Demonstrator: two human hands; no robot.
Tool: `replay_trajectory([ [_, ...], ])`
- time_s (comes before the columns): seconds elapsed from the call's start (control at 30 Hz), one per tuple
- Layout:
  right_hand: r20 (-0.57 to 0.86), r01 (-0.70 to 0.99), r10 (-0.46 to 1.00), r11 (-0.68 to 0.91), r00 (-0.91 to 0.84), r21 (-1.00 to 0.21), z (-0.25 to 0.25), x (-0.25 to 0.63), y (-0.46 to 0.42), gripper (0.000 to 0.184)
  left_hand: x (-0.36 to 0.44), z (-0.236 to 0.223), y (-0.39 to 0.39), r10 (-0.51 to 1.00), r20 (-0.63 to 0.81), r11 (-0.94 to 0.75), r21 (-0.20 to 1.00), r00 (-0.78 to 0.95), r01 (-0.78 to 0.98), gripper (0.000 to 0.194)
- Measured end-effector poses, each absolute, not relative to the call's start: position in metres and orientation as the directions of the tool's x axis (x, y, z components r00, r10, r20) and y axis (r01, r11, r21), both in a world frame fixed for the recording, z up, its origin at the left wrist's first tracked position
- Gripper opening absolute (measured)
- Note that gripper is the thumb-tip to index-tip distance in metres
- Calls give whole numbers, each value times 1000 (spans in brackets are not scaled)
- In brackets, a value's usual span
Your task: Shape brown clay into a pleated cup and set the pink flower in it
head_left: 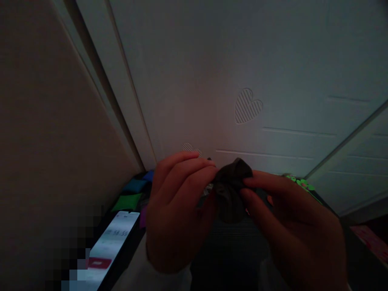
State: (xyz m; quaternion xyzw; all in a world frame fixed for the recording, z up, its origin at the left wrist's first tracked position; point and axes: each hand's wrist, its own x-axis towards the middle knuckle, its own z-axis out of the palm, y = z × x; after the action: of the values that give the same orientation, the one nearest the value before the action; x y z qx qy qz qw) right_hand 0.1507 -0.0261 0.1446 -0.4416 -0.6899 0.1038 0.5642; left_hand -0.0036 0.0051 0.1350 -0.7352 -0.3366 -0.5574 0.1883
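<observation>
A small piece of dark, gathered fabric (232, 204) is held up in the middle, its folds bunched at the centre and spreading above and below. From the left, my left hand (180, 210) pinches it, fingers curled over and thumb beneath. My right hand (298, 220) grips the fabric's right side between thumb and index finger. Something small and shiny shows by my left fingertips, too dim to name. Both hands are above a dark surface, and the light is low.
A lit phone (113, 242) lies at lower left. Beyond it are green (126, 202), blue (135, 185) and purple (142, 217) pieces. Green flower-shaped pieces (304, 184) lie at right, a pink patterned item (370, 240) farther right. A white panel (194, 81) with heart grooves stands behind.
</observation>
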Motion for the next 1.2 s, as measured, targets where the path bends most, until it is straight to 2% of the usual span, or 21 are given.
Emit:
replay_trajectory([
  [0.33, 676, 593, 731, 505, 92, -626, 144, 155, -29, 25, -3, 134, 4, 318, 942, -703, 162, 103, 692, 24],
  [0.63, 695, 565, 714, 543, 77, -621, 146, 155, -31, 21, -4, 132, 3, 350, 932, -689, 192, 89, 698, 25],
  [0.87, 689, 568, 717, 525, 107, -634, 144, 156, -32, 25, -5, 133, 3, 347, 935, -700, 207, 71, 684, 29],
  [1.07, 668, 511, 730, 525, 141, -681, 145, 155, -31, 22, -5, 132, 3, 387, 922, -678, 265, 26, 686, 24],
  [1.2, 630, 368, 762, 548, 152, -751, 145, 156, -29, 28, -5, 129, 1, 352, 936, -690, 251, 13, 679, 33],
])
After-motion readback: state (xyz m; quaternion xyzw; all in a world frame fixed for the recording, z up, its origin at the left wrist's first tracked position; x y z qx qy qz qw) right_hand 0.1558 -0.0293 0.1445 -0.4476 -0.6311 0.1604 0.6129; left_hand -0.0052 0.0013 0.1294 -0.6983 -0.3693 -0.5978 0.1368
